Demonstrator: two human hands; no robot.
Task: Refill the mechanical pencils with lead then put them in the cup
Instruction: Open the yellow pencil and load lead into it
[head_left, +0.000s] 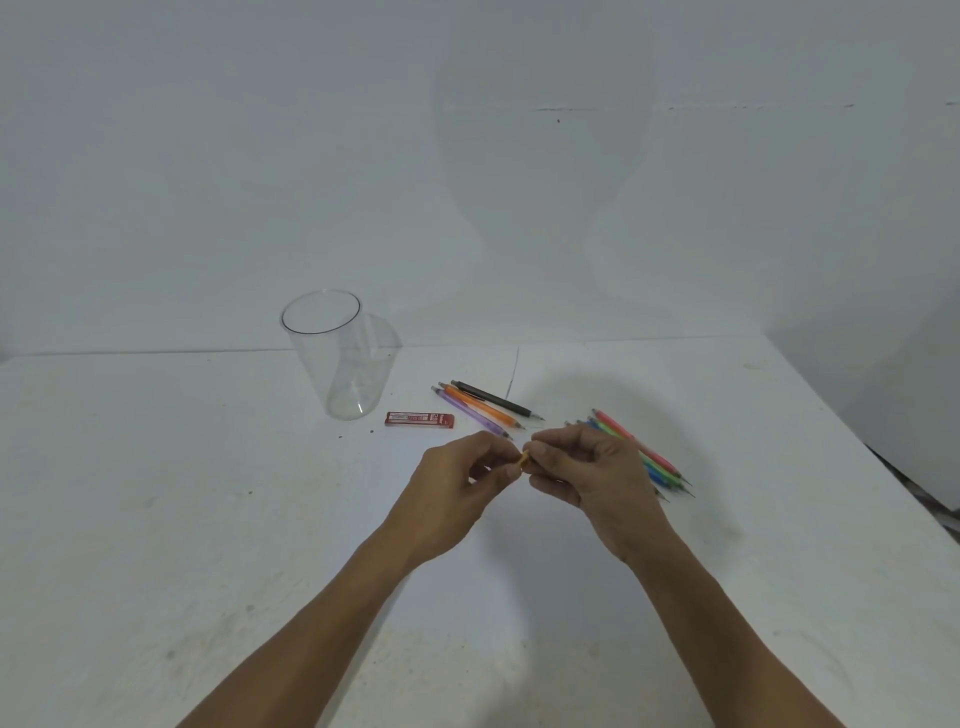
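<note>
My left hand (467, 480) and my right hand (587, 478) meet above the table, both pinching a small orange mechanical pencil (524, 460), mostly hidden by fingers. A clear plastic cup (332, 358) stands upright at the back left, with nothing in it. A red lead case (420, 420) lies just right of the cup. Three pencils, black (496, 400), orange (480, 408) and purple (472, 415), lie side by side behind my hands. A bundle of several coloured pencils (649, 457) lies to the right, partly behind my right hand.
The white table (208, 545) meets a white wall at the back. Its right edge (883, 457) runs diagonally toward me. A few dark specks lie near the cup.
</note>
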